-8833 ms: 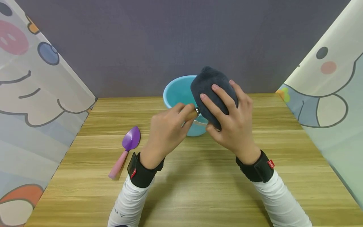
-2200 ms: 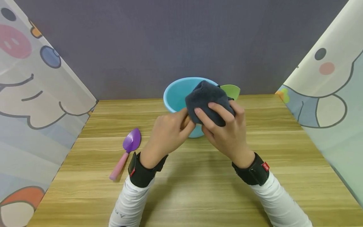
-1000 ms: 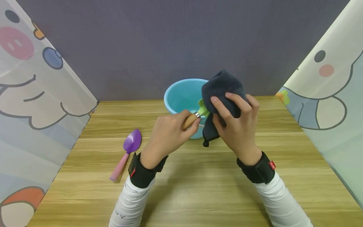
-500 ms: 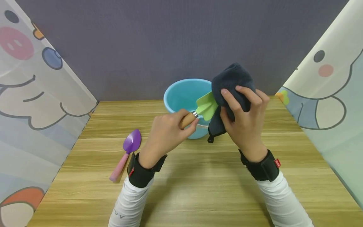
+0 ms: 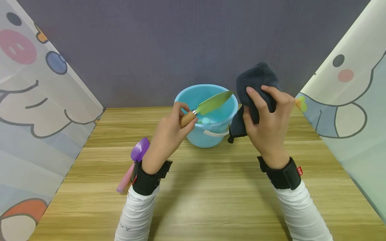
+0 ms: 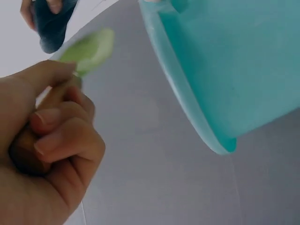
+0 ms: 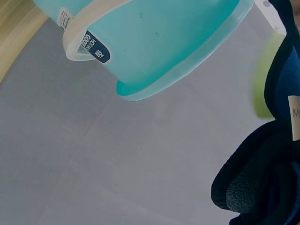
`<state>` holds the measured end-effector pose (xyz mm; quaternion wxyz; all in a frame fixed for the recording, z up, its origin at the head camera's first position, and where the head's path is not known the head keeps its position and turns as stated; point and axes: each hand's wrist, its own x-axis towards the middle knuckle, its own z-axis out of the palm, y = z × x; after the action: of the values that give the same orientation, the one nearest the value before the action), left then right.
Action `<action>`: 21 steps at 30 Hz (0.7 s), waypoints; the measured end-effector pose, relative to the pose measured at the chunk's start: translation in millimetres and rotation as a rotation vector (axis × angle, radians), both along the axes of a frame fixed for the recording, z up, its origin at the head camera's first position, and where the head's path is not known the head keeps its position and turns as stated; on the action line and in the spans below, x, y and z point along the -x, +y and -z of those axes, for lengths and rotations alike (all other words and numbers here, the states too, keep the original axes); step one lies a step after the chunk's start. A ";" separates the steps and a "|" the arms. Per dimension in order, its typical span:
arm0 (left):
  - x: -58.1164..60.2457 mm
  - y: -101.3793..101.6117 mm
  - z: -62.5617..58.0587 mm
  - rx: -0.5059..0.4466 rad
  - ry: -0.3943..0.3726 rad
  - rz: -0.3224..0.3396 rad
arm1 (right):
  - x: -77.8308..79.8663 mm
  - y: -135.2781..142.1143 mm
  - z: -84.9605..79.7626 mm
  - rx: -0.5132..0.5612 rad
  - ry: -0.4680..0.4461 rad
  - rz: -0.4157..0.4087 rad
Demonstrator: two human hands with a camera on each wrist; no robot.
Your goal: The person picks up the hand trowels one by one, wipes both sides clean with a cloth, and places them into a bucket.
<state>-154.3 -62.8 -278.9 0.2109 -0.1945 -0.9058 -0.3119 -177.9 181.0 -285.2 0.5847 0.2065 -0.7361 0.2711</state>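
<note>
My left hand grips the wooden handle of a garden trowel, also in the left wrist view. The trowel's green blade hangs above the light blue bucket, tip pointing right. In my right hand is a bunched dark grey cloth, just right of the bucket and close to the blade tip; its looped corner hangs down. The right wrist view shows folds of the cloth with a pale label, while that hand is almost wholly out of view there.
A purple trowel with a pink handle lies on the wooden table, partly behind my left wrist. The bucket has a white handle and a pale round thing inside. A grey wall stands behind.
The cloth came off the green blade and moved right with my right hand. My left hand shifted slightly left, and the trowel turned so that its blade shows more edge-on.
</note>
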 end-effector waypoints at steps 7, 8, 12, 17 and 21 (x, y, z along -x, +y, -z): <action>9.8 -0.6 3.4 0.024 -0.031 -0.033 | -0.5 0.7 -2.8 0.002 0.005 -0.026; 11.8 -0.4 4.0 0.022 -0.015 -0.042 | -0.4 0.5 -3.6 0.000 0.006 -0.030; 22.9 2.2 8.3 0.042 0.061 -0.080 | -0.6 1.0 -4.5 -0.013 0.002 -0.036; 43.3 10.0 12.6 0.117 0.149 -0.107 | -2.4 2.5 -1.4 -0.040 -0.010 -0.039; 60.6 19.7 13.0 0.270 0.199 -0.212 | -2.6 1.7 -0.6 -0.048 -0.009 -0.047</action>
<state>-214.9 -43.2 -291.9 0.3033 -0.1545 -0.9294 -0.1430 -175.3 182.6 -284.6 0.5699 0.2364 -0.7399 0.2681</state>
